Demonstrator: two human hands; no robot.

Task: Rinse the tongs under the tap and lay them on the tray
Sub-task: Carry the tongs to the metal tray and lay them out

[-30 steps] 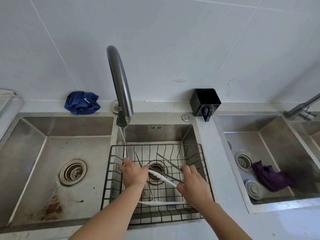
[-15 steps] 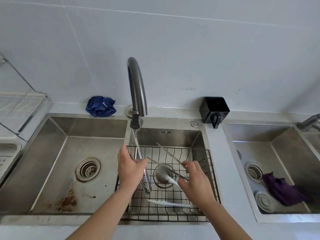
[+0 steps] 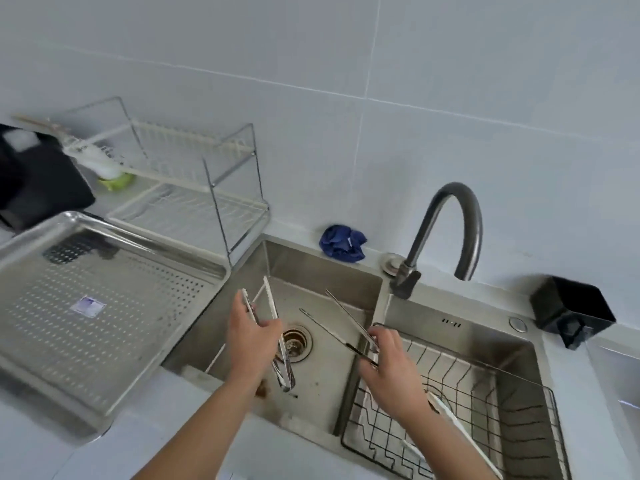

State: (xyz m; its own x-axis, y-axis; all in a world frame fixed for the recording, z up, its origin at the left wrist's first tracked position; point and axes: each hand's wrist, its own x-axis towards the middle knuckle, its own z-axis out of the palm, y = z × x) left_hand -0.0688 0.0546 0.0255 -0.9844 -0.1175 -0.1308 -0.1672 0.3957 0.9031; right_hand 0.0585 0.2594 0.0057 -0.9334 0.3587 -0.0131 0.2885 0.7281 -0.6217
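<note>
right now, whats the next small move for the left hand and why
Probably carry the left hand further left and lay its tongs on the perforated tray. They are held over the left basin, away from the tap, and the tray beside that basin shows bare space. The right hand holds a thinner pair.
</note>
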